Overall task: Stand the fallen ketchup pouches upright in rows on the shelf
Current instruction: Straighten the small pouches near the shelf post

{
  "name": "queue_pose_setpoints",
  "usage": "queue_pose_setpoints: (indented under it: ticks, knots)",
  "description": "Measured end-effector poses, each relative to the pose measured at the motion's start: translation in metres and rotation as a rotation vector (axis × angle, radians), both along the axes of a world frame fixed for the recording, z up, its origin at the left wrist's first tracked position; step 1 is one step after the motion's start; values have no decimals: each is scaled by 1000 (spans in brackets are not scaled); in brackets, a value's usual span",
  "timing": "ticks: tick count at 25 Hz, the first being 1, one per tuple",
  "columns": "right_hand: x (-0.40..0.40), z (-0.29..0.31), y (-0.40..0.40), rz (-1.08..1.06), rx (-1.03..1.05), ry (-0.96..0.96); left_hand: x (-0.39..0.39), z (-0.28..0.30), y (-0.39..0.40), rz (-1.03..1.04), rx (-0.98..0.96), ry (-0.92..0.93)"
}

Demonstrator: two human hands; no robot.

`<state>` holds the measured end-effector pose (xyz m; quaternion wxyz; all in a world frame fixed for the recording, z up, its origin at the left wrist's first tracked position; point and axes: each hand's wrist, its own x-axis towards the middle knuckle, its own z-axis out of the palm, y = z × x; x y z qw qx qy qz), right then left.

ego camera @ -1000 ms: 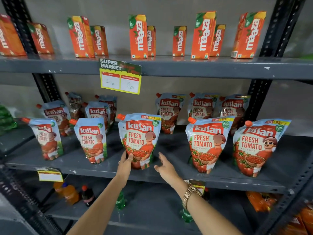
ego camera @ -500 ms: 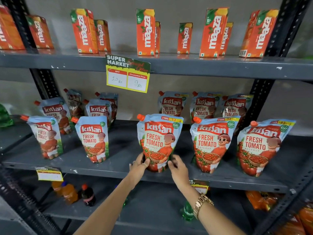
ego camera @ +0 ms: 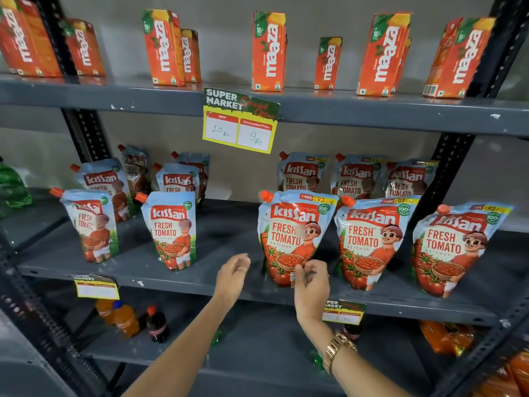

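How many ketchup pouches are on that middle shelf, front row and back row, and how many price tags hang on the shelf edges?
Front-row ketchup pouches: 5
Back-row ketchup pouches: 7
Price tags: 3
Total: 15

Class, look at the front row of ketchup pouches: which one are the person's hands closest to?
The third front-row pouch from the left: the right hand is at its base, the left hand just beside it.
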<state>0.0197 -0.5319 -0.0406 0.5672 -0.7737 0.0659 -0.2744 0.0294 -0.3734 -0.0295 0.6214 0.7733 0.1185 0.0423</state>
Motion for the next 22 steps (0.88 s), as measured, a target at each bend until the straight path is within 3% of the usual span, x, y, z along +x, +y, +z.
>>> queue_pose_setpoints:
  ticks: [6,11,17,22]
  knots:
    - [0,4,56,264,-163,-58,-4,17,52,318,78,-153]
    - [6,3,109,330,-135,44,-6,18,98,469,135,-155]
    - [23,2,168,556,-71,409,1,13,148,447,87,-104]
    - [43,7,198,702,-57,517,4,9,173,284,22,-30]
